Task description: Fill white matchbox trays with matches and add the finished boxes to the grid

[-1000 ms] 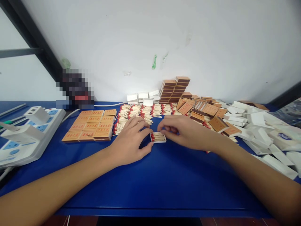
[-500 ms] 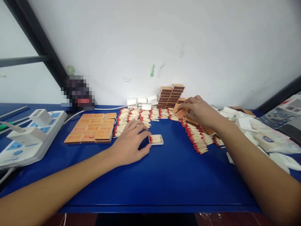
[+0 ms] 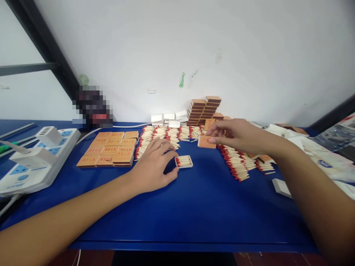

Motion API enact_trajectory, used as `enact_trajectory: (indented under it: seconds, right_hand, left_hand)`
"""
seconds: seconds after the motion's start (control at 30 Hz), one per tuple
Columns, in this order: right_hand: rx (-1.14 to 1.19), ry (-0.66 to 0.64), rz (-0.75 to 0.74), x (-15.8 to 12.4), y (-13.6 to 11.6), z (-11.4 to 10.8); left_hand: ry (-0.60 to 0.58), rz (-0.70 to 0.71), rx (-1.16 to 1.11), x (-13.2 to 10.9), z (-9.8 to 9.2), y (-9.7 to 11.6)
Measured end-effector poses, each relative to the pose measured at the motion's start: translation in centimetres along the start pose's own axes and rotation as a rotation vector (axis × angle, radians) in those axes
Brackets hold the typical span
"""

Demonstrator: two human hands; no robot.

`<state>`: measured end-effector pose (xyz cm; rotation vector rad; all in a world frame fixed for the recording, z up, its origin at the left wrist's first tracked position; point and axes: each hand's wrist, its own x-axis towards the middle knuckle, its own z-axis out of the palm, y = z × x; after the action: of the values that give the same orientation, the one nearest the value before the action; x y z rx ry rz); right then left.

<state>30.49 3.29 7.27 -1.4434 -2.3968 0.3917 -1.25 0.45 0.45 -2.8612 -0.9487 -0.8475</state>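
Note:
A small white tray of red-tipped matches (image 3: 184,161) lies on the blue table (image 3: 194,214). My left hand (image 3: 155,164) rests on the table with thumb and fingertips pinching the tray's left end. Above the table, right of the tray, my right hand (image 3: 238,136) holds an orange matchbox sleeve (image 3: 206,142) between thumb and fingers. Rows of loose matches (image 3: 172,133) lie just beyond both hands.
Filled orange matchboxes (image 3: 108,149) are laid in a block at the left. A white power strip (image 3: 33,157) sits at the far left. Stacked sleeves (image 3: 203,109) and white trays (image 3: 169,119) stand against the wall. More white trays (image 3: 281,186) and bags lie at the right.
My right hand left the tray, reached back to the pile of orange sleeves, picked one up and has brought it toward the tray. My left hand has stayed at the tray.

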Motion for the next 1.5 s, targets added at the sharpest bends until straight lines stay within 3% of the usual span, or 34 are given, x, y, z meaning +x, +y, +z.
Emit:
enact_trajectory:
  seconds: [0.07,0.13,0.3,0.5,0.73,1.03,1.23,1.5]
  right_hand:
    - [0.029,-0.149,-0.009,0.1,-0.9,0.8]
    - [0.026,-0.216,0.008,0.2,-1.1,1.5]
    - [-0.024,-0.232,0.052,0.0,-0.7,2.1]
    - [-0.049,-0.273,-0.001,-0.1,-1.5,2.9]
    - [0.021,-0.250,-0.030,0.0,-1.9,3.1]
    - [0.122,-0.169,-0.023,0.2,-2.8,2.8]
    - [0.267,-0.130,-0.019,0.1,-3.5,3.3]
    - [0.348,-0.065,-0.143,-0.2,-4.7,5.4]
  left_hand:
    - [-0.008,-0.012,0.009,0.1,-0.1,0.0]
    - [-0.017,-0.021,0.014,0.1,-0.2,0.1]
    - [-0.009,-0.016,0.020,0.1,0.0,0.1]
    - [-0.013,-0.005,0.016,0.1,0.1,-0.2]
    - [-0.055,-0.083,0.015,0.3,-0.4,-0.1]
    - [-0.016,-0.084,-0.004,0.3,-0.2,-0.2]
    - [0.043,-0.073,-0.098,0.3,0.1,-0.5]
    - [0.152,-0.056,-0.178,0.2,0.2,-0.8]
